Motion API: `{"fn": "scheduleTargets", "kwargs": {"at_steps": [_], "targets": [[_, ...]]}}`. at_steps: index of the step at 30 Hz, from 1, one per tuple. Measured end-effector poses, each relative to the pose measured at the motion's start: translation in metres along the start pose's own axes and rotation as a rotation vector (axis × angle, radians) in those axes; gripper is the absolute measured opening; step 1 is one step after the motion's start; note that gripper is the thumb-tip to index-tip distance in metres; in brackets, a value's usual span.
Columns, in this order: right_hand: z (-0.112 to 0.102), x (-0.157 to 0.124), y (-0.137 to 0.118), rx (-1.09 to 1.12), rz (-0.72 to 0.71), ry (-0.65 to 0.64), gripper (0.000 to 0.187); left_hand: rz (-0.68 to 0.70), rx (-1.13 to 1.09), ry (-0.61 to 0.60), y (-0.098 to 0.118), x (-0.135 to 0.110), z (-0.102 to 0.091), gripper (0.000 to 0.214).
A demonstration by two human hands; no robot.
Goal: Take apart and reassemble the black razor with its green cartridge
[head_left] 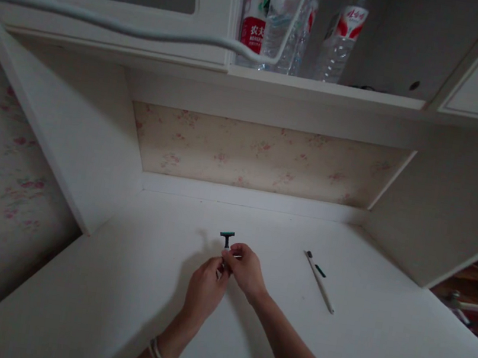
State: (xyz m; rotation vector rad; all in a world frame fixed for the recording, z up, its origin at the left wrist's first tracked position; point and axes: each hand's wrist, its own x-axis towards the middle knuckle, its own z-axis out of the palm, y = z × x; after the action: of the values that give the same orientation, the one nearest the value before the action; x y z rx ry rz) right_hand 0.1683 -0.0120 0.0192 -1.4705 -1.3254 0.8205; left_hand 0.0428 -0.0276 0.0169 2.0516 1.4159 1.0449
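A razor [227, 237] with a dark green head stands up out of my two hands, over the white tabletop [149, 297]. My left hand [205, 287] is closed around the lower end of its handle, which the fingers mostly hide. Higher on the handle, my right hand [247, 270] pinches it between thumb and fingers. To the right lies a long white toothbrush [321, 287] with a dark head, slanting toward me. Right beside its upper part is a small dark green piece [320, 271], perhaps a razor head cover; I cannot tell for sure.
Above the table hangs a cabinet with an open shelf [324, 88] holding several plastic bottles [341, 39]. A pale cable [153, 33] sags across the cabinet front. Side panels [79, 137] close in the table left and right; a flower-patterned wall [251, 154] is at the back.
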Motion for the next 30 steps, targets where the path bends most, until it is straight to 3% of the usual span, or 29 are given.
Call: {"fn": "scheduleTargets", "kwargs": {"at_steps": [6, 10, 13, 18, 21, 23, 26, 30], "targets": [[-0.005, 0.002, -0.008, -0.089, -0.020, 0.018, 0.021, 0.027, 0.095, -0.075, 0.010, 0.014, -0.007, 0.024], [-0.020, 0.005, -0.012, -0.235, -0.022, -0.020, 0.025, 0.012, 0.234, -0.141, -0.004, 0.036, -0.024, 0.031], [-0.061, 0.007, -0.007, -0.433, 0.016, -0.010, 0.032, -0.078, 0.510, -0.178, -0.034, 0.059, -0.051, 0.034], [-0.161, -0.001, 0.025, -0.843, 0.236, 0.091, 0.026, -0.210, 0.682, -0.170, -0.093, 0.085, -0.099, 0.030], [-0.208, -0.013, 0.048, -0.999, 0.368, 0.092, 0.027, -0.247, 0.750, -0.197, -0.119, 0.089, -0.110, 0.031], [-0.226, -0.022, 0.060, -1.061, 0.429, 0.054, 0.031, -0.252, 0.777, -0.216, -0.131, 0.089, -0.111, 0.033], [-0.234, -0.030, 0.072, -1.114, 0.481, -0.013, 0.036, -0.250, 0.801, -0.225, -0.143, 0.088, -0.106, 0.036], [-0.223, -0.030, 0.071, -1.116, 0.447, -0.098, 0.028, -0.236, 0.811, -0.198, -0.151, 0.086, -0.099, 0.038]]}}
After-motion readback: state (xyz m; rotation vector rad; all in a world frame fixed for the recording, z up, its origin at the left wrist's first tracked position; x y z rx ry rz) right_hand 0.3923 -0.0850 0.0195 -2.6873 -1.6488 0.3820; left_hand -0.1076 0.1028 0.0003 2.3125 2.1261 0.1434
